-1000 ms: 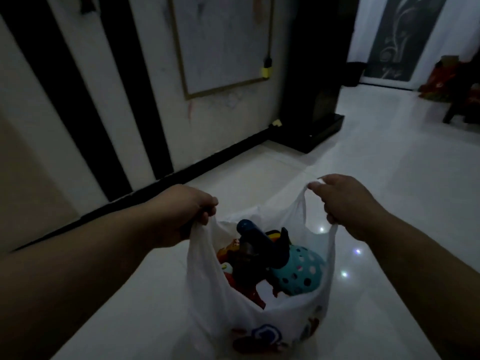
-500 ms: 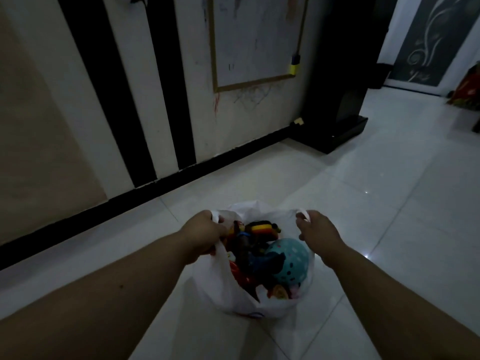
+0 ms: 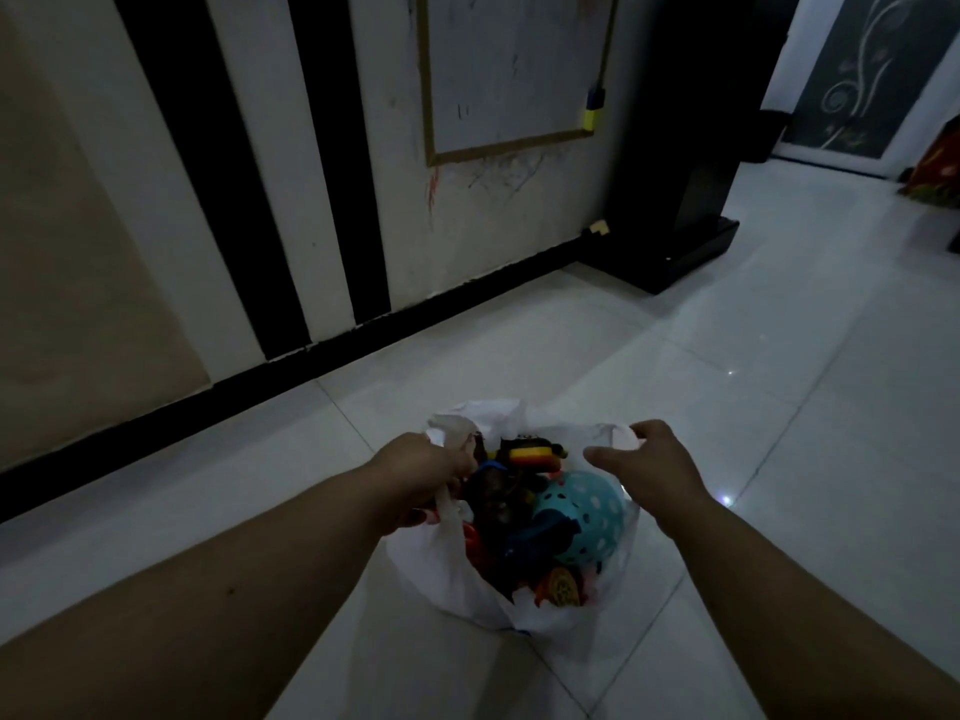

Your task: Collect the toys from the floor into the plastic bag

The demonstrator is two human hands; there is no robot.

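Bag (image 3: 441, 574) on floor (image 3: 779, 407), full of toys (image 3: 530, 454). Left hand (image 3: 421, 475) grips left handle; right hand (image 3: 649, 465) loosely spread on right rim (no grip). Gather both handles evenly before lifting, mouth upright

left hand (image 3: 421, 480): at the left handle of the bag (image 3: 447, 579), gripping it
right hand (image 3: 649, 465): on the bag's right rim, above the ball (image 3: 582, 506)
bag: on the floor (image 3: 779, 459), near the wall (image 3: 467, 241)
toys (image 3: 498, 501): in the bag, heaped up to its mouth
ball: in the bag, right of the other toys
board (image 3: 509, 70): on the wall, beyond the bag
cabinet (image 3: 675, 174): on the floor against the wall, right of the board
door (image 3: 857, 70): far right, behind the cabinet
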